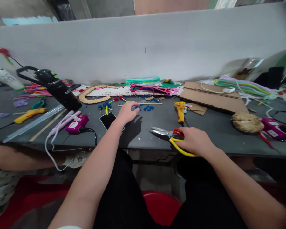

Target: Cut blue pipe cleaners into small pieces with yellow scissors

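My left hand (128, 112) reaches over the table with its fingers apart and nothing visible in them. Just beyond its fingertips lie a yellow pipe cleaner (150, 103) and several small blue pieces (148, 108). A phone (108, 120) rests left of that hand, partly covered by my forearm. Several blue pom-pom-like bits (106, 104) sit past the phone. My right hand (193, 140) grips scissors (161, 131) by their red and yellow handles at the table's front edge. The metal blades point left, low over the tabletop.
A yellow glue gun (180, 111) stands beyond the scissors. Cardboard sheets (209, 95) and a brown lump (248, 122) lie right. A black bottle (59, 90), a purple device (77, 124) and a curved tan piece (85, 95) occupy the left. Another person's arm (26, 157) shows at the left edge.
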Motion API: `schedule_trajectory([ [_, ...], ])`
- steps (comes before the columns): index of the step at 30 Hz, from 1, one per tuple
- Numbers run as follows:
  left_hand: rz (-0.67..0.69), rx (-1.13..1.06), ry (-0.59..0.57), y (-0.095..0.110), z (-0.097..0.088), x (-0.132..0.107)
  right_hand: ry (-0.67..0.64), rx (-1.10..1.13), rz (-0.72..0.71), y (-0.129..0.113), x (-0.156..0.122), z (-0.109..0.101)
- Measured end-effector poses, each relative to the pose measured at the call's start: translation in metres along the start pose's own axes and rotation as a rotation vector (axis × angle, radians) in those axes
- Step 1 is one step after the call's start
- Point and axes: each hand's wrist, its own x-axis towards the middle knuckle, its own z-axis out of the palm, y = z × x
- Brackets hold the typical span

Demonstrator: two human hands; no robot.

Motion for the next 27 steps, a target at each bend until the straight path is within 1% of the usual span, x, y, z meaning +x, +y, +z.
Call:
schedule_trajectory([
  [2,-0.111,0.026,-0.077,-0.002,0.011,0.013,0.035,0.022,0.006,0.000,0.000,0.001],
  [4,-0.171,0.044,-0.087,-0.004,0.021,0.025,0.065,0.074,0.009,0.000,0.001,0.000],
  [6,-0.150,0.065,-0.113,-0.005,0.028,0.036,0.066,0.106,-0.003,0.002,0.003,0.000],
  [9,-0.058,0.119,-0.180,-0.003,0.038,0.048,0.026,0.086,-0.020,0.005,0.007,0.000],
  [13,0.023,0.151,-0.231,0.005,0.052,0.057,0.001,0.095,-0.016,0.012,0.011,0.000],
  [16,0.079,0.250,-0.259,0.009,0.060,0.062,-0.004,0.134,-0.011,0.019,0.014,0.000],
  [19,0.089,0.332,-0.280,0.010,0.065,0.066,-0.021,0.183,-0.026,0.024,0.016,0.001],
  [22,0.070,0.350,-0.289,0.010,0.067,0.069,-0.027,0.219,-0.034,0.028,0.019,0.003],
  [27,0.062,0.366,-0.252,0.015,0.068,0.069,-0.044,0.267,-0.032,0.034,0.017,0.005],
])
